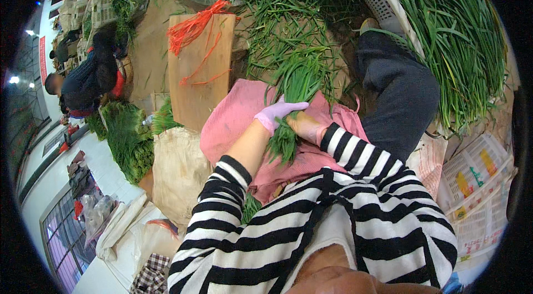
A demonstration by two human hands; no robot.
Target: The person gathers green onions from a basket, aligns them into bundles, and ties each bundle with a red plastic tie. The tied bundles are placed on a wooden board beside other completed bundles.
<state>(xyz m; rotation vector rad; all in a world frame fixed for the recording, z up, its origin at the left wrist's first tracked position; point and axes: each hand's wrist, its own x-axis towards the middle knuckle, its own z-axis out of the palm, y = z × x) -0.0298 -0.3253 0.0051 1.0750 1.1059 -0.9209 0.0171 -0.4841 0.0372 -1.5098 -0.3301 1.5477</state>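
Note:
A bunch of long green leaves (300, 79), which look like Chinese chives, lies across the pink cloth (227, 121) on my lap. Around its middle are both of my hands. My left hand (278, 114) wears a thin lilac glove and grips the bunch from the left, thumb stretched over it. My right hand (306, 126), in a stained glove, closes on it from the right. Toward my body the bunch's lower end (285, 142) sticks out below the hands. The fingers under the bunch are hidden.
Left of my knees stands a wooden board (204, 98) bearing red plastic strings (195, 27). Loose leaves (287, 19) cover the floor ahead. At right, a white plastic crate (385, 0) stands by tall leaves (454, 52). Another person (89, 75) bends at far left, near piled greens (127, 135).

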